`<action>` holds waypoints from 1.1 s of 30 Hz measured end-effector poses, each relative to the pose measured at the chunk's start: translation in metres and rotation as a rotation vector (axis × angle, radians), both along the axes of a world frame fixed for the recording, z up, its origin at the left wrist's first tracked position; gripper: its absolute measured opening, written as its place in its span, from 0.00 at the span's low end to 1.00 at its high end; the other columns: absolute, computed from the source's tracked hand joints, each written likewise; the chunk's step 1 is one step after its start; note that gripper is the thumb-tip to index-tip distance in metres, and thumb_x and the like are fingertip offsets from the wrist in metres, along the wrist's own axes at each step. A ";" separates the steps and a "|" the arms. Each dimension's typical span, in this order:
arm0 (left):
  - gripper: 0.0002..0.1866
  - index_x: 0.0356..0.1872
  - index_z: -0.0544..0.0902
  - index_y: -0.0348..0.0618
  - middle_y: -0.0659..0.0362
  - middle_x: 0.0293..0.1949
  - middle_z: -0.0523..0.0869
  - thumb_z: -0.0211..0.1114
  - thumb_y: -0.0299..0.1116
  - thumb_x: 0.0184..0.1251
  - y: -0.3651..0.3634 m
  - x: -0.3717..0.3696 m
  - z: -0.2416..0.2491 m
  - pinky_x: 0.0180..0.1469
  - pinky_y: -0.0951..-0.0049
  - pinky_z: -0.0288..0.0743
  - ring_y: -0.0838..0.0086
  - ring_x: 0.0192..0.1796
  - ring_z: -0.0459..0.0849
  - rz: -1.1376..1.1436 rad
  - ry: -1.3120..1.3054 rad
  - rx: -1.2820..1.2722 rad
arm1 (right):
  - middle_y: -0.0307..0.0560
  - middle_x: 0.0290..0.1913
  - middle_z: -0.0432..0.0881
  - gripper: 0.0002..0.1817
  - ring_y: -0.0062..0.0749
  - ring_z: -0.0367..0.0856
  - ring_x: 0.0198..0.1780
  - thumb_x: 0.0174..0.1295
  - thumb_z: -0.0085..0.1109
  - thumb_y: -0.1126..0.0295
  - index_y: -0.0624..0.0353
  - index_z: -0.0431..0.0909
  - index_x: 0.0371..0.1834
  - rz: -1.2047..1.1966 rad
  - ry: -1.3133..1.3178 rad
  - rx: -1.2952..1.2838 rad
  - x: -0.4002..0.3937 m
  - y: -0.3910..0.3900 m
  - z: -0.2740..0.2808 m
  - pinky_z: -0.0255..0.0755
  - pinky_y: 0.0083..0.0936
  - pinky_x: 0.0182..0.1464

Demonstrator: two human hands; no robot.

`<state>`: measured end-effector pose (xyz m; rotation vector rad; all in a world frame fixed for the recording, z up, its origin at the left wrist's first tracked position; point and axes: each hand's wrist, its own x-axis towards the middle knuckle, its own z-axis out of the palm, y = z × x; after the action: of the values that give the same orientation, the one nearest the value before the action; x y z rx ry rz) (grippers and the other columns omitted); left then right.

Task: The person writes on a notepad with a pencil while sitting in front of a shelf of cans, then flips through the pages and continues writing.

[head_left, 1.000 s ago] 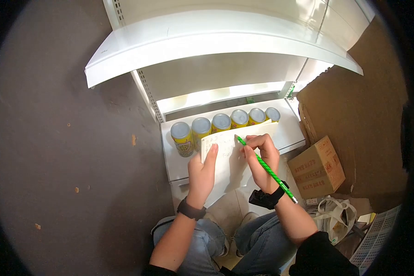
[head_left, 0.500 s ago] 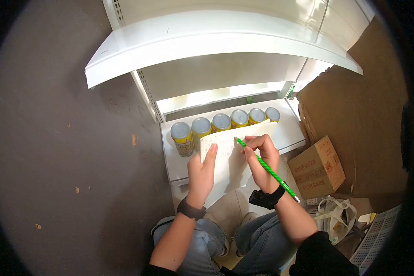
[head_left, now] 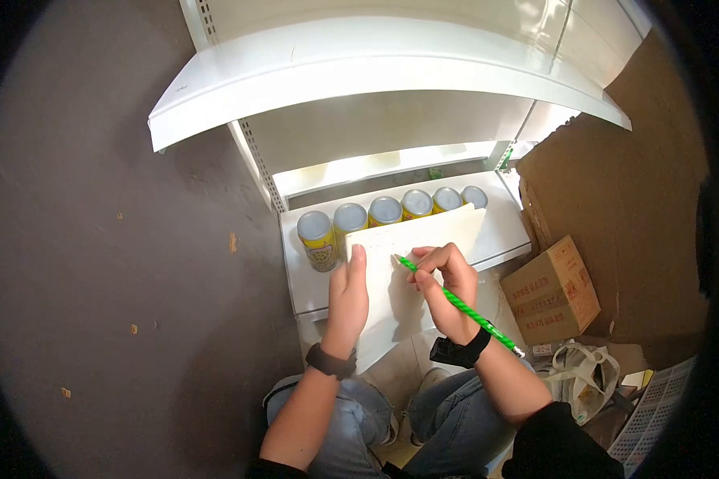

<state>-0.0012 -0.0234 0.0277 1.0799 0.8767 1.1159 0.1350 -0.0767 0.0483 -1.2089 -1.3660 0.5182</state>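
Note:
My left hand (head_left: pixel 349 299) grips a white notebook (head_left: pixel 383 299) by its left edge, thumb on top of the page and the other fingers hidden beneath. Between the fingers of my right hand (head_left: pixel 449 291) is a green striped pencil (head_left: pixel 467 310), its tip at the page near the middle. Faint marks show on the paper's upper part. Behind the notebook a row of several yellow cans with grey lids, such as the leftmost can (head_left: pixel 318 241), stands on the low white shelf (head_left: pixel 503 223). The notebook hides the lower parts of most cans.
An upper white shelf (head_left: pixel 375 72) juts out above the cans. To the right are a small cardboard box (head_left: pixel 553 291), a large cardboard sheet (head_left: pixel 631 215), a plastic bag (head_left: pixel 587 379) and a grey basket (head_left: pixel 655 419). A dark wall-like surface (head_left: pixel 120 255) fills the left.
My right hand and the pencil tip have moved slightly left and down the page. The notebook's page looks flatter at the top, and my left thumb has shifted a little left.

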 end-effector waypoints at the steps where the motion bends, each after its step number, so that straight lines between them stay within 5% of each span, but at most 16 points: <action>1: 0.28 0.43 0.77 0.28 0.55 0.40 0.81 0.41 0.48 0.72 0.000 0.000 0.000 0.47 0.75 0.68 0.77 0.43 0.76 0.000 -0.012 0.001 | 0.49 0.30 0.77 0.04 0.38 0.79 0.40 0.50 0.54 0.79 0.63 0.69 0.27 0.026 -0.064 0.018 0.001 0.000 0.000 0.70 0.26 0.42; 6: 0.27 0.45 0.76 0.29 0.55 0.44 0.80 0.41 0.48 0.72 0.002 0.000 -0.006 0.49 0.75 0.66 0.77 0.45 0.75 -0.001 -0.114 -0.037 | 0.53 0.31 0.76 0.05 0.45 0.78 0.43 0.48 0.56 0.79 0.64 0.71 0.28 0.051 -0.226 0.055 -0.004 -0.001 0.000 0.72 0.30 0.41; 8: 0.27 0.46 0.76 0.29 0.55 0.44 0.80 0.41 0.47 0.72 0.001 0.000 -0.004 0.50 0.75 0.66 0.76 0.46 0.75 -0.016 -0.139 -0.045 | 0.44 0.26 0.80 0.03 0.35 0.79 0.36 0.51 0.55 0.79 0.61 0.71 0.27 0.046 -0.284 0.081 -0.007 -0.001 0.003 0.68 0.33 0.54; 14: 0.26 0.48 0.75 0.30 0.55 0.46 0.80 0.42 0.47 0.73 0.000 0.000 -0.004 0.50 0.75 0.67 0.76 0.46 0.76 -0.050 -0.211 -0.061 | 0.45 0.27 0.80 0.04 0.39 0.79 0.41 0.50 0.57 0.79 0.61 0.72 0.28 0.023 -0.279 0.098 -0.010 -0.001 0.003 0.69 0.31 0.51; 33: 0.25 0.41 0.77 0.30 0.57 0.40 0.80 0.43 0.47 0.72 0.001 0.001 -0.011 0.46 0.76 0.66 0.79 0.42 0.73 -0.025 -0.102 -0.009 | 0.47 0.30 0.79 0.06 0.41 0.77 0.37 0.48 0.61 0.78 0.62 0.74 0.29 0.014 -0.357 0.132 -0.013 -0.001 0.004 0.69 0.32 0.49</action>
<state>-0.0004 -0.0224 0.0172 1.0146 0.7849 1.1350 0.1215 -0.0772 0.0525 -1.2224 -1.6827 0.2218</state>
